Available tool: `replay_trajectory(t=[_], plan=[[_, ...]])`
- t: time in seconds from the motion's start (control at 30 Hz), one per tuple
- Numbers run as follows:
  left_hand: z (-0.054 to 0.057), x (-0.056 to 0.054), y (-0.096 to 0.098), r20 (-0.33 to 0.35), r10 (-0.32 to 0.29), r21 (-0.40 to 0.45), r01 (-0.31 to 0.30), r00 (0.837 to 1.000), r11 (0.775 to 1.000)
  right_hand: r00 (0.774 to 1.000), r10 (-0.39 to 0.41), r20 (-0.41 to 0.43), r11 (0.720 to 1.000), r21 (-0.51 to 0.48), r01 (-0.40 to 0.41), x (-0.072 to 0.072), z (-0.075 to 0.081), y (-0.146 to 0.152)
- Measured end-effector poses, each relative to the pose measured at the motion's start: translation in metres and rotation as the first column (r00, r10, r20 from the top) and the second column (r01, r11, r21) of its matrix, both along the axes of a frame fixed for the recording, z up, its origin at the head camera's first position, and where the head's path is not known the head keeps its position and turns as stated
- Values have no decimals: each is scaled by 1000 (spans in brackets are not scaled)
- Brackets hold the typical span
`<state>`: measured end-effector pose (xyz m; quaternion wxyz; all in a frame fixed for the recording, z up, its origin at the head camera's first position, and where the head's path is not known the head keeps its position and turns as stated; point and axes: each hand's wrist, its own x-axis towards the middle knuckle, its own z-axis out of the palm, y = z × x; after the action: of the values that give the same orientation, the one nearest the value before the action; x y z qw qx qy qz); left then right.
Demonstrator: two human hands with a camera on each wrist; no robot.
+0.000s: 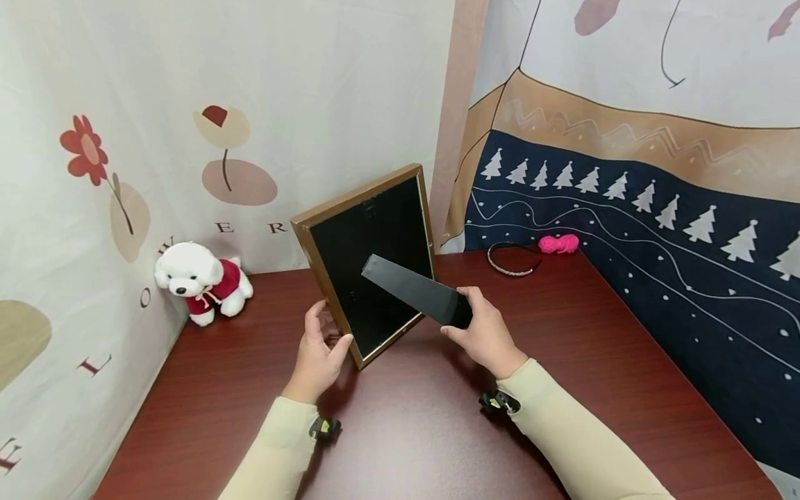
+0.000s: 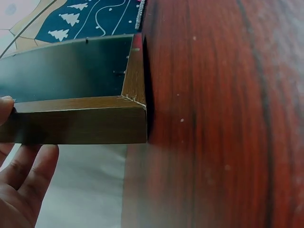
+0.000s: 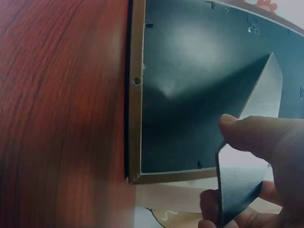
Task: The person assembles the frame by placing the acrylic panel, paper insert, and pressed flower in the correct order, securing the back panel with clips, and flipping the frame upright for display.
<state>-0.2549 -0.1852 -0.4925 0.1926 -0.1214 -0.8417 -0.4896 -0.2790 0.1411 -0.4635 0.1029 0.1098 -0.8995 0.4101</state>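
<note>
A wooden picture frame [image 1: 381,316] stands tilted on the table with its black backing facing me. My left hand [image 1: 315,357] grips the frame's left side, its thumb on the near face and its fingers behind. In the left wrist view, the frame's brown wooden edge [image 2: 80,126] runs between thumb and fingers, with a corner at the tabletop. My right hand [image 1: 490,337] pinches the wide end of a flat black stand leg [image 1: 412,288], which angles out from the backing. The leg's narrow end overlaps the backing's middle. Small metal tabs line the backing in the right wrist view.
A white plush dog [image 1: 200,278] in a red outfit sits at the table's back left. At the back right lie a headband [image 1: 512,271] and a bundle of pink yarn [image 1: 558,244]. Printed cloth curtains [image 1: 350,90] border the dark red wooden table [image 1: 400,430].
</note>
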Motion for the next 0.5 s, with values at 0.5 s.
replay_trajectory(t=[0.5], plan=[[-6,-1,8,-136,-23,29,27,990,999,999,33,-8,999,-26,-33,-12,-3,12]])
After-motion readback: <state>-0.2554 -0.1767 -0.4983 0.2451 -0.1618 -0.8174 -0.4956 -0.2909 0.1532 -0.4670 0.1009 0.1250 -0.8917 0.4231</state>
